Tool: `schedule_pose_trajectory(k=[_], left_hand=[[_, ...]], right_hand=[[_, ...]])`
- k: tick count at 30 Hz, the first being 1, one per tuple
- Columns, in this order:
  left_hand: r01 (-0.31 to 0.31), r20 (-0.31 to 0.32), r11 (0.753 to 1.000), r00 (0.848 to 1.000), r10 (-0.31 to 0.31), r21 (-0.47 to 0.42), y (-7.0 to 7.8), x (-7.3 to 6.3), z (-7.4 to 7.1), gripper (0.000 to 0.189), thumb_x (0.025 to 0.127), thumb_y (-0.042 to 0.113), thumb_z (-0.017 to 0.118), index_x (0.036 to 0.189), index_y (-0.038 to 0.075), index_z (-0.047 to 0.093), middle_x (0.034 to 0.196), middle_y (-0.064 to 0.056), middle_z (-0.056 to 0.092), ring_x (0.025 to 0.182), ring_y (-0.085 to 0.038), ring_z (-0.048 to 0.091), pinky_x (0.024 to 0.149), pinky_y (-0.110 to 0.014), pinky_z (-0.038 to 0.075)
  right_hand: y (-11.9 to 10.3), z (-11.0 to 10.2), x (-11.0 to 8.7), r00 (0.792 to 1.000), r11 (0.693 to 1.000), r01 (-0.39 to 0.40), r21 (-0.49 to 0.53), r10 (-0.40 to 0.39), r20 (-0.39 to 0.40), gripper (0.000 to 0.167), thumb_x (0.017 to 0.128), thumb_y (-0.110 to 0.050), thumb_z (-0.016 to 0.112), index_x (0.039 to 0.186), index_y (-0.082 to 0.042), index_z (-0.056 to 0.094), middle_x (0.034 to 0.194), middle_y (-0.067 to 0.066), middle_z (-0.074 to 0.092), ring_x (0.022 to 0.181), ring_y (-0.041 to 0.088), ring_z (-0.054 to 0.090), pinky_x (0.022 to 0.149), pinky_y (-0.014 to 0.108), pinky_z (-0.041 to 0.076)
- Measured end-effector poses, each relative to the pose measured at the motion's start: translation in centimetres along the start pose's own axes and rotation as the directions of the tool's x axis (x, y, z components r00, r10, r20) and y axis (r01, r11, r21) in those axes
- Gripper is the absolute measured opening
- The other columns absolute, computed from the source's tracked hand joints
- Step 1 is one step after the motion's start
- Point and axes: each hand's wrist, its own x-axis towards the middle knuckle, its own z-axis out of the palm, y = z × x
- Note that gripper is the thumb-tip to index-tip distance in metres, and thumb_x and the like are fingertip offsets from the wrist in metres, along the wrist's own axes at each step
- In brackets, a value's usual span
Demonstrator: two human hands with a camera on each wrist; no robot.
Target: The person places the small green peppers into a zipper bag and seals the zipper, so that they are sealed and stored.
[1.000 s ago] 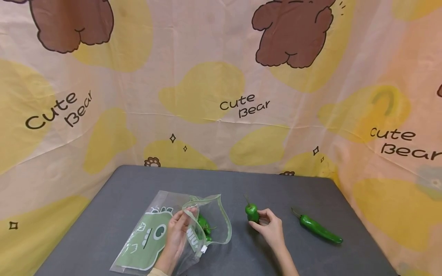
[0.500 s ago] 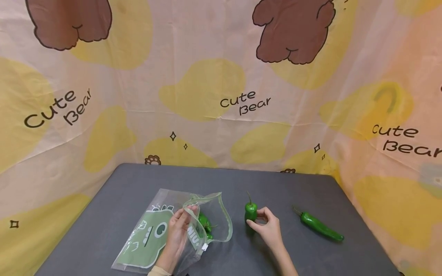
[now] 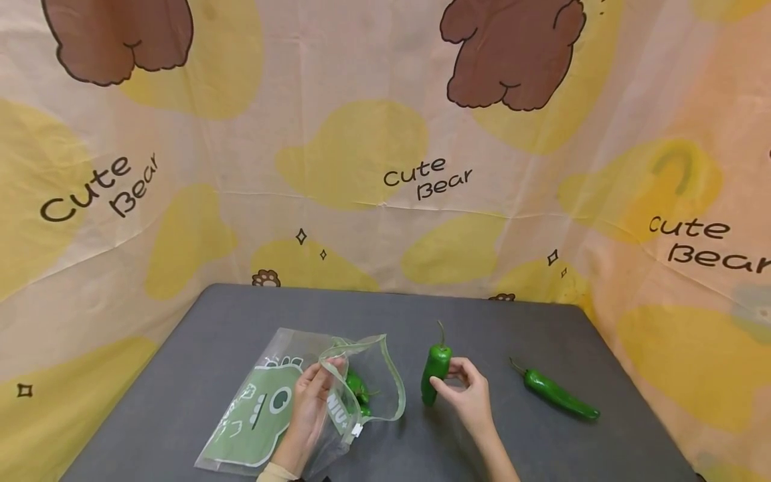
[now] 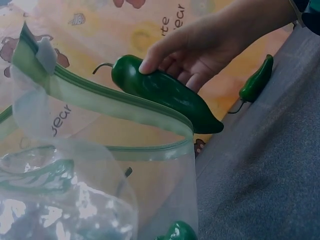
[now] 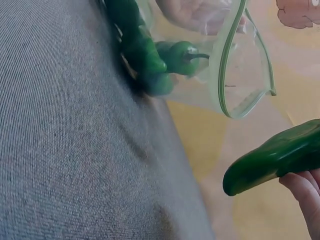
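Head view: a grey table (image 3: 482, 318) stands before a cloth (image 3: 343, 157) printed with brown bears and the words "Cute Bear". Toward 7 o'clock from centre, a clear zip bag (image 3: 253, 415) with a green cartoon face lies with its mouth held open to the right. The left hand (image 3: 310, 402), fingers bent, pinches the rim of that mouth; green bagged peppers (image 3: 357, 387) show inside. At 5 o'clock, the right hand (image 3: 471, 396) holds a green pepper (image 3: 436, 371) between thumb and fingers, outside the bag, its stem toward 12 o'clock. A loose pepper (image 3: 560, 395) lies on the table, at 3 o'clock from the right hand.

Left wrist view: the gripped pepper is at 12 o'clock, stem toward 10, tip toward 4. The bag's mouth spreads across the side from 7 to 10 o'clock; the loose pepper is at 2.

Right wrist view: the held pepper is between 3 and 4 o'clock, fingertips (image 5: 296, 186) against its underside. Bagged peppers cluster near 12 o'clock, the left hand blurred behind plastic above them.
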Motion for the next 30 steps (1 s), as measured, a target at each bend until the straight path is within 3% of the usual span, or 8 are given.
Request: schedule_pose_trajectory(k=[8,16,22,30], left_hand=[[-0.009,0.035,0.999,0.999,0.011,-0.035,0.2,0.1,0.3,0.034,0.093,-0.009,0.036,0.093,0.006,0.067,0.094,-0.008,0.066,0.093,-0.018,0.061,0.088,-0.026,0.043],[-0.003,0.024,1.000,1.000,0.003,-0.017,0.0,0.0,0.0,0.032,0.092,-0.007,0.039,0.093,0.008,0.067,0.093,-0.007,0.066,0.093,-0.017,0.061,0.088,-0.025,0.043],[-0.004,0.023,1.000,1.000,0.004,-0.004,-0.2,-0.1,-0.3,0.032,0.093,-0.006,0.039,0.093,0.008,0.068,0.093,-0.006,0.067,0.093,-0.016,0.061,0.087,-0.024,0.044],[-0.010,0.038,1.000,0.999,0.011,-0.025,-0.2,0.1,-0.2,0.035,0.093,-0.008,0.036,0.093,0.007,0.067,0.094,-0.008,0.066,0.094,-0.017,0.061,0.088,-0.025,0.043]], right_hand=[[0.5,0.3,-0.1,0.999,0.980,0.026,0.199,-0.032,0.028,0.026,0.070,0.014,0.067,0.091,0.011,0.051,0.080,0.007,0.057,0.072,0.014,0.059,0.060,0.025,0.054],[0.0,0.8,-0.6,0.996,0.992,0.019,0.125,-0.030,0.087,0.030,0.068,0.008,0.073,0.094,0.006,0.058,0.089,0.007,0.063,0.078,0.020,0.063,0.065,0.033,0.054],[-0.1,1.0,-0.8,0.994,0.994,-0.039,0.103,0.029,0.102,0.032,0.068,0.006,0.073,0.097,0.006,0.058,0.087,0.008,0.063,0.072,0.022,0.063,0.062,0.031,0.055],[0.3,1.6,-1.0,0.984,0.992,-0.074,0.100,0.056,0.171,0.042,0.073,0.003,0.071,0.109,0.009,0.050,0.096,0.018,0.060,0.081,0.018,0.062,0.069,0.027,0.053]])
